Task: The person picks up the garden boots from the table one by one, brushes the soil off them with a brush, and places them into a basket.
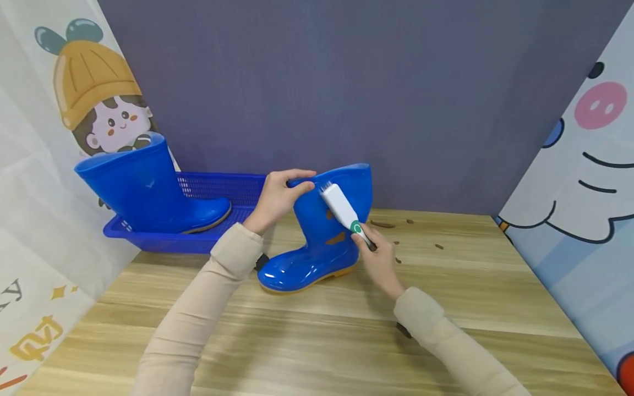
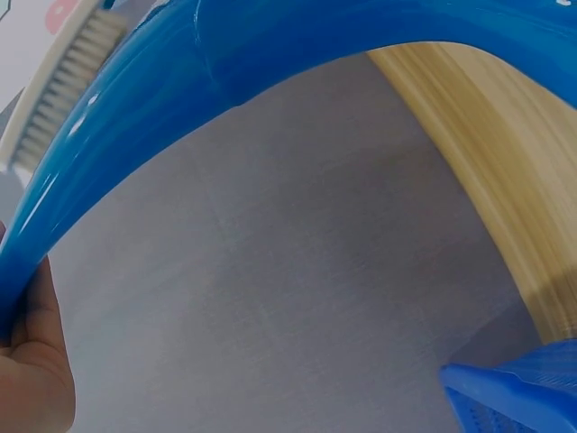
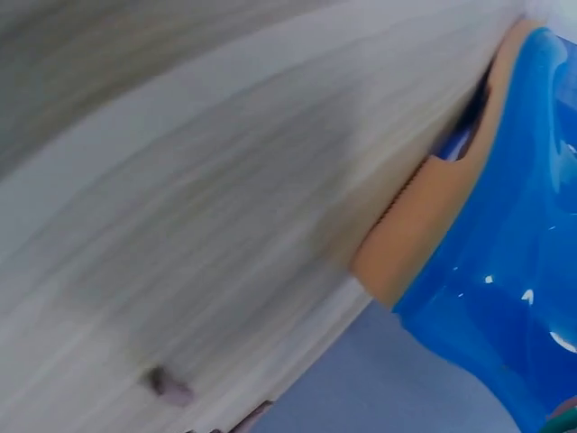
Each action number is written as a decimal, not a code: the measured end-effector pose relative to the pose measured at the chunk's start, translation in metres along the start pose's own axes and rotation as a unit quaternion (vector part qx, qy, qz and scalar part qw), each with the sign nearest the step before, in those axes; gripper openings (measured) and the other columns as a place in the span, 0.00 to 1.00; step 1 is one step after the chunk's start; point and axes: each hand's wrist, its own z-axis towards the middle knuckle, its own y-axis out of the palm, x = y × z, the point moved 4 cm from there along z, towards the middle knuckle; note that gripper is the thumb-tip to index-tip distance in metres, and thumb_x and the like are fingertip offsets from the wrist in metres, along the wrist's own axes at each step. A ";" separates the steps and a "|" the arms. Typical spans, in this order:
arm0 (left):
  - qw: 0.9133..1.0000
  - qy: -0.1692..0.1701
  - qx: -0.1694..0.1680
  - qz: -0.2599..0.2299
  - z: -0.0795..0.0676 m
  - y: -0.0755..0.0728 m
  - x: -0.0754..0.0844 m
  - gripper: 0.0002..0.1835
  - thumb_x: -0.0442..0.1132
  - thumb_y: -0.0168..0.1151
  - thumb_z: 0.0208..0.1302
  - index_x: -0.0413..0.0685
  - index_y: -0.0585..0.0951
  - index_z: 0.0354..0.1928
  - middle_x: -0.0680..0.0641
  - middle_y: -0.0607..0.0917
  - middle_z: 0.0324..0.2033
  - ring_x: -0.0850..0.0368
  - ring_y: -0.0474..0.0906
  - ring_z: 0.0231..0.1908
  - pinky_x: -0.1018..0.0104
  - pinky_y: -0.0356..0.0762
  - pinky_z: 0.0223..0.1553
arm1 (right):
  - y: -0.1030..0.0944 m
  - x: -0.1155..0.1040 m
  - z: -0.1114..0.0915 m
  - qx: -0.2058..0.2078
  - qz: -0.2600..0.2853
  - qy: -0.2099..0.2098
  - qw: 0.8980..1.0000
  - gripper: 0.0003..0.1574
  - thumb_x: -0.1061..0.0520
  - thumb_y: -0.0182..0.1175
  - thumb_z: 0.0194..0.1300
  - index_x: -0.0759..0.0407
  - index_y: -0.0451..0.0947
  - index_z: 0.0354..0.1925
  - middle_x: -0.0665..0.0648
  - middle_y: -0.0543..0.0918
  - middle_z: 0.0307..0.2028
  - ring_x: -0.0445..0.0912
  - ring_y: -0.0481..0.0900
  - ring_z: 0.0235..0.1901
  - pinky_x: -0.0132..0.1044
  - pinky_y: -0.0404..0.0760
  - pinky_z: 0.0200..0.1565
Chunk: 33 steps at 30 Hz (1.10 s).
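Note:
A blue rain boot [image 1: 317, 220] with a tan sole [image 3: 424, 225] stands on the wooden table, toe pointing left, brown patches [image 1: 335, 238] on its shaft. My left hand [image 1: 278, 197] grips the top rim, thumb on the near side; in the left wrist view, fingers [image 2: 41, 316] show at the rim. With my right hand [image 1: 378, 256] I hold a white scrub brush [image 1: 339, 204] by its handle, over a green round mark. Its bristles [image 2: 68, 90] lie against the upper shaft just below the rim. The right hand is mostly outside the right wrist view.
A second blue boot [image 1: 148, 187] stands in a purple-blue plastic basket [image 1: 168, 242] at the left back. Several brown bits [image 1: 382, 224] lie on the table [image 1: 317, 352] to the right of the near boot. Behind rises a grey panel [image 1: 346, 82], with printed cloths on both sides.

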 end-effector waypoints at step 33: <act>1.000 0.004 -0.004 -0.009 0.001 0.000 -0.002 0.15 0.43 0.59 0.62 0.51 0.81 0.49 0.49 0.81 0.50 0.56 0.77 0.39 0.66 0.73 0.38 | -0.052 0.021 -0.028 -0.049 -0.089 0.019 0.995 0.20 0.64 0.64 0.55 0.65 0.79 0.48 0.60 0.83 0.32 0.34 0.68 0.19 0.26 0.71 0.20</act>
